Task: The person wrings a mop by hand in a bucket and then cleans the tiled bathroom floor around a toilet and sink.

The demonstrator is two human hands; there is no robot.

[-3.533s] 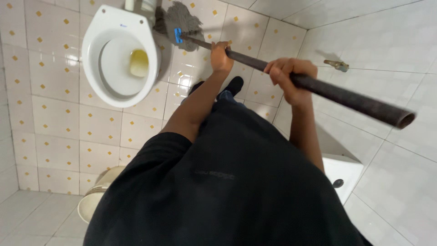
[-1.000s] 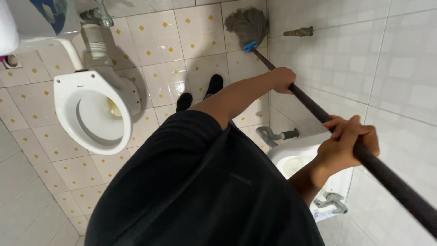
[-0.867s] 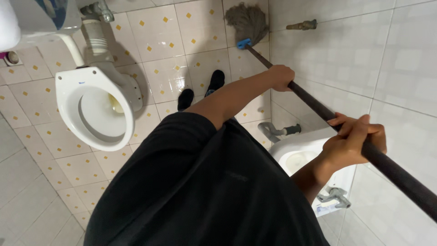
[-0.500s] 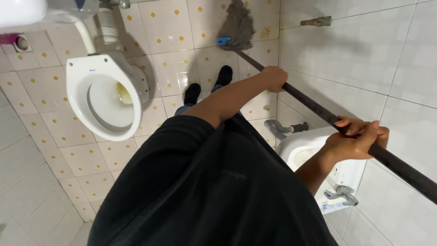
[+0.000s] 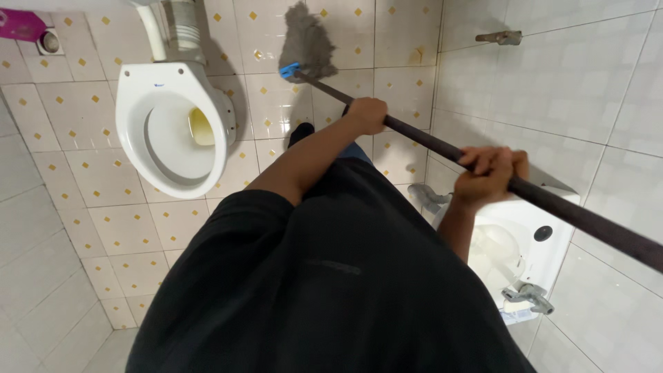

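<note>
Both hands clenched round one dark mop handle (image 5: 442, 148), running slantwise from the lower right edge up toward the middle of the floor. Left hand (image 5: 366, 114) wrapped tight about the shaft lower down, nearer the head; right hand (image 5: 489, 176) gripping higher up, fingers curled over the top of the pole, well apart from the left. Grey stringy mop head (image 5: 307, 45) flat against the tiled floor (image 5: 124, 228) at the far end, joined to the shaft by a small blue clamp (image 5: 290, 70), just beside the base of the white toilet bowl (image 5: 173, 124).

Toilet seen from above, rim oval, yellowish patch down in the bowl (possibly water or a stain; too small to tell). Ribbed pale pipe (image 5: 181, 27) behind it. One dark shoe (image 5: 300, 131) on the floor between the bowl and the left forearm, partly hidden by the arm. Black shirt (image 5: 331, 276) filling the lower middle of the view.

On the right, a white washbasin (image 5: 535, 235) against the pale wall tiles, directly under the right hand and the pole, with a metal tap (image 5: 528, 297) at its near edge and a grey drain pipe (image 5: 428, 197) beneath. Small brass wall tap (image 5: 503, 37) high on the right wall. Pink object (image 5: 21, 24) at the top left corner, cut off by the frame.
</note>
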